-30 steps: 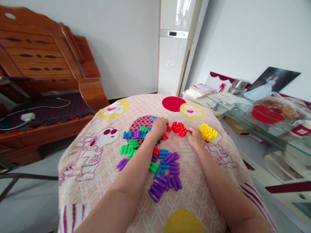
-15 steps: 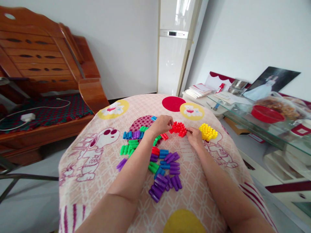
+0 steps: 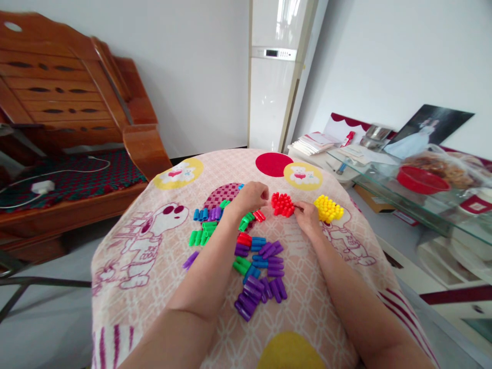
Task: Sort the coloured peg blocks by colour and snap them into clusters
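A cluster of red plastic pieces (image 3: pixel 282 204) sits on the cloth-covered round table between my hands. At its right edge, my right hand (image 3: pixel 306 214) has its fingers closed on the outer pieces. Just left of the cluster, and apart from it, is my left hand (image 3: pixel 252 196), its fingers curled inward; whatever they may hold is hidden. Beyond the right hand stands a cluster of yellow pieces (image 3: pixel 328 208). Green pieces (image 3: pixel 203 234), purple pieces (image 3: pixel 251 297) and blue pieces (image 3: pixel 259 244) lie in small joined groups around and below my left forearm, which covers some of them.
The patterned tablecloth (image 3: pixel 146 312) covers the table. A wooden bench (image 3: pixel 57 102) stands to the left, with a white charger (image 3: pixel 43 186) on its seat. On the right, a glass shelf (image 3: pixel 369 174) bears a red bowl (image 3: pixel 422 179) and papers. A white cabinet-like appliance (image 3: pixel 272 97) stands behind.
My left hand has drawn back slightly left, away from the red cluster, leaving a gap. My right hand stays at the cluster's right edge.
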`<action>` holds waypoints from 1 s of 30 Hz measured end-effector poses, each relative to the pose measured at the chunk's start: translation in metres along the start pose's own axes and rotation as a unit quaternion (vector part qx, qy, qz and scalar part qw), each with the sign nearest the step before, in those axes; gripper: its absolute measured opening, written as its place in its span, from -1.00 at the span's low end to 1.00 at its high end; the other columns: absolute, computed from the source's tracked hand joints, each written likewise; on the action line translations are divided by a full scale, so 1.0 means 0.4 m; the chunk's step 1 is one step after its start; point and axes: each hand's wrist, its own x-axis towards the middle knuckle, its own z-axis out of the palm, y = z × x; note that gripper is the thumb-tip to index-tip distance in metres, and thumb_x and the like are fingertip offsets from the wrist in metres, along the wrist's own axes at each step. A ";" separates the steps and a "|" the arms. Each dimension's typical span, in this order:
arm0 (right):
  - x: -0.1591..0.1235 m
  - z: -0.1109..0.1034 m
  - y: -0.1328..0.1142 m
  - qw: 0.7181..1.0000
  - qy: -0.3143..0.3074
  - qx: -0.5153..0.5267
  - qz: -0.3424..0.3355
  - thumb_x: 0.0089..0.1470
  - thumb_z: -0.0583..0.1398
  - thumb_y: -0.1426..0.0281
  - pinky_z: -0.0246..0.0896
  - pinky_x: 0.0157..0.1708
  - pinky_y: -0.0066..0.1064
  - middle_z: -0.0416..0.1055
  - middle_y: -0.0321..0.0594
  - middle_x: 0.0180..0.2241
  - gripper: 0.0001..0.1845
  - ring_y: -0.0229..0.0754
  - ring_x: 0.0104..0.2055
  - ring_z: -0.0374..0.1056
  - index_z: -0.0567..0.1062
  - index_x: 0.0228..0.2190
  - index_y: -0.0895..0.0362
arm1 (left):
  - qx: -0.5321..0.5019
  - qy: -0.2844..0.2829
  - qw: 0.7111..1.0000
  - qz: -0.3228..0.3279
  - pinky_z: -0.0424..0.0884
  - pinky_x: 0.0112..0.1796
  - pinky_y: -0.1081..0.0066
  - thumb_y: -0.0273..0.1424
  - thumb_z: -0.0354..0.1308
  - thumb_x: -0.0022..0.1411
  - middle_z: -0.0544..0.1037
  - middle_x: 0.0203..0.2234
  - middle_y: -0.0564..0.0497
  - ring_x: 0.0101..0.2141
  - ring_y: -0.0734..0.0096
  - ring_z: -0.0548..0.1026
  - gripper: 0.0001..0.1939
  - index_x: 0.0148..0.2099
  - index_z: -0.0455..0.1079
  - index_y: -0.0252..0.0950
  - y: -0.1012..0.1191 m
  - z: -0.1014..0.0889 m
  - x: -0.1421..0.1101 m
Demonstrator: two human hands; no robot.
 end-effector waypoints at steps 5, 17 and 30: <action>-0.001 -0.003 -0.001 1.000 -0.008 0.000 0.005 -0.02 0.13 0.52 0.37 -0.19 -0.33 0.64 -0.17 -0.33 -0.68 -0.08 -0.28 0.52 0.68 -0.35 0.10 | 0.022 -0.165 0.986 0.010 0.38 -0.29 0.48 -0.56 0.36 -0.09 0.66 -0.28 -0.05 -0.26 0.31 0.57 -0.69 -0.21 0.60 -0.33 -0.017 -0.005 -0.011; 0.000 -0.003 0.000 1.000 -0.011 0.006 0.013 -0.01 0.14 0.49 0.38 -0.18 -0.34 0.64 -0.19 -0.32 -0.69 -0.09 -0.26 0.53 0.68 -0.34 0.09 | -0.004 -0.052 0.997 -0.051 0.41 -0.27 0.47 -0.47 0.21 0.09 0.63 -0.38 -0.08 -0.32 0.35 0.56 -0.83 -0.25 0.57 -0.37 -0.015 0.051 0.006; 0.001 0.000 0.004 1.000 -0.010 -0.013 0.011 -0.01 0.14 0.50 0.37 -0.17 -0.34 0.64 -0.18 -0.31 -0.69 -0.09 -0.25 0.53 0.68 -0.32 0.09 | -0.200 -0.009 0.971 -0.134 0.47 -0.30 0.51 -0.52 0.17 0.13 0.66 -0.35 -0.09 -0.33 0.37 0.62 -0.64 0.01 0.48 -0.42 -0.014 0.103 0.025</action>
